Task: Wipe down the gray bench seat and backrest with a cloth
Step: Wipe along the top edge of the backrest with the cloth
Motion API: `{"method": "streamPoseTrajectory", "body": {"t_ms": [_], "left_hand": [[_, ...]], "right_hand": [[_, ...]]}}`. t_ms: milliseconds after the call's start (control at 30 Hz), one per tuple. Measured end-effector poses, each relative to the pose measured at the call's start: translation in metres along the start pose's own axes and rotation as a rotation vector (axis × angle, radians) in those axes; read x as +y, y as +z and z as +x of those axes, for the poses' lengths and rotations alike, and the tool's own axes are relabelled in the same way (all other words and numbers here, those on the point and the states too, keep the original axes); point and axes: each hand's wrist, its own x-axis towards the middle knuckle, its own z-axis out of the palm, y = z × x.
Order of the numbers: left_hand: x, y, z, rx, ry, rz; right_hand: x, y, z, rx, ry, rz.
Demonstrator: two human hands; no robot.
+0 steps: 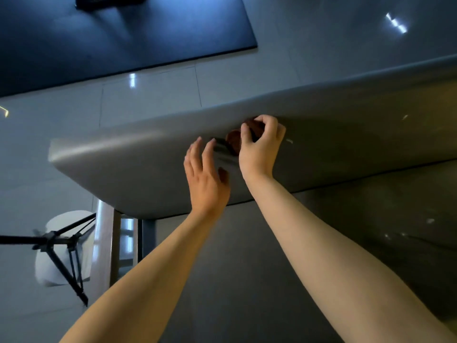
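Two bare forearms are seen reaching up from the lower edge, over a smooth, flat dark gray panel (pixel 247 256); which part of the bench it forms cannot be told. The left hand (pixel 205 179) is held open, its fingers (pixel 195 149) spread and slightly bent over the gray bench (pixel 111 159), a smooth matte slab with a rounded edge and corner. Whether the tips touch it cannot be made out. Just right of those fingers, a crumpled reddish-brown cloth (pixel 233 142) is pinched against the bench by the curled fingers and thumb of the right hand (pixel 259 149). Most of the cloth is hidden under that hand and blurred. Well left of the fingers, a black tripod (pixel 61 243) is set before a blurred white rounded object (pixel 59 224). Beyond the fingertips, glossy pale floor tiles (pixel 148 95) and a dark rectangular mat (pixel 123 33), cut off by the top edge, are seen.
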Motion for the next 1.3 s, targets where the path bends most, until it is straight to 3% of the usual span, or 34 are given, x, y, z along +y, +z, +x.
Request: {"method": "streamPoseTrajectory", "body": {"t_ms": [133, 267, 400, 500, 567, 733, 833, 900, 1033, 1133, 1300], "left_hand": [[-0.01, 0.004, 0.033, -0.083, 0.19, 0.373], [-0.021, 0.015, 0.038, -0.137, 0.196, 0.481], [-0.024, 0.015, 0.039, -0.174, 0.183, 0.51], [-0.025, 0.014, 0.041, -0.184, 0.186, 0.507], [-0.025, 0.013, 0.042, -0.184, 0.179, 0.483], [-0.029, 0.004, 0.041, -0.224, 0.233, 0.474], [-0.038, -0.006, 0.04, -0.255, 0.3, 0.509], [-0.04, -0.008, 0.04, -0.257, 0.34, 0.529], [-0.035, 0.0, 0.038, -0.223, 0.309, 0.567], [-0.033, 0.012, 0.029, -0.226, 0.334, 0.537], [-0.053, 0.042, -0.011, -0.521, 0.364, 0.602]], "right_hand": [[0.023, 0.011, -0.004, 0.049, 0.088, -0.069], [0.045, 0.014, -0.007, 0.097, 0.224, -0.089], [0.072, 0.008, -0.011, 0.18, 0.595, 0.026], [0.069, 0.003, -0.011, 0.161, 0.679, 0.106], [0.058, 0.003, -0.016, 0.139, 0.635, 0.176], [0.02, 0.019, -0.03, 0.078, 0.185, 0.211], [0.018, 0.026, -0.032, 0.016, 0.15, 0.145], [0.035, 0.022, -0.031, 0.002, 0.242, 0.085], [0.076, 0.003, -0.03, 0.109, 0.664, 0.153], [0.102, -0.016, -0.035, 0.181, 0.756, 0.334], [0.148, -0.033, -0.041, 0.315, 0.958, 0.583]]}}
